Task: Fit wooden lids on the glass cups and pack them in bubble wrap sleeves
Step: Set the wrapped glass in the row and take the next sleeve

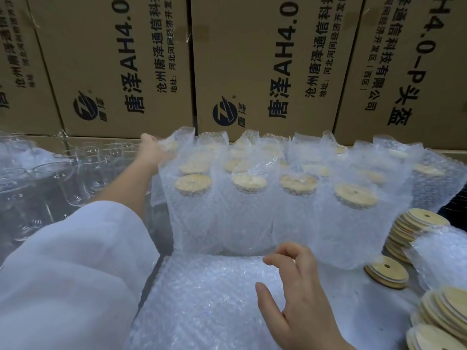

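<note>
Several glass cups with wooden lids stand packed in bubble wrap sleeves [242,213] in rows across the middle. My left hand [151,150] reaches to the far left corner of these rows and grips the top of a wrapped cup [169,145] there. My right hand [300,286] hovers over a flat stack of bubble wrap sleeves [202,299] in front, fingers loosely curled and holding nothing. Bare glass cups [58,173] stand at the left. Loose wooden lids [414,226] are piled at the right, with one small pile of lids [386,271] lying flat.
Big printed cardboard boxes [252,66] form a wall right behind the wrapped cups. More wooden lids [442,319] are heaped at the lower right corner. Another bubble wrap piece [439,253] lies over the lids at the right.
</note>
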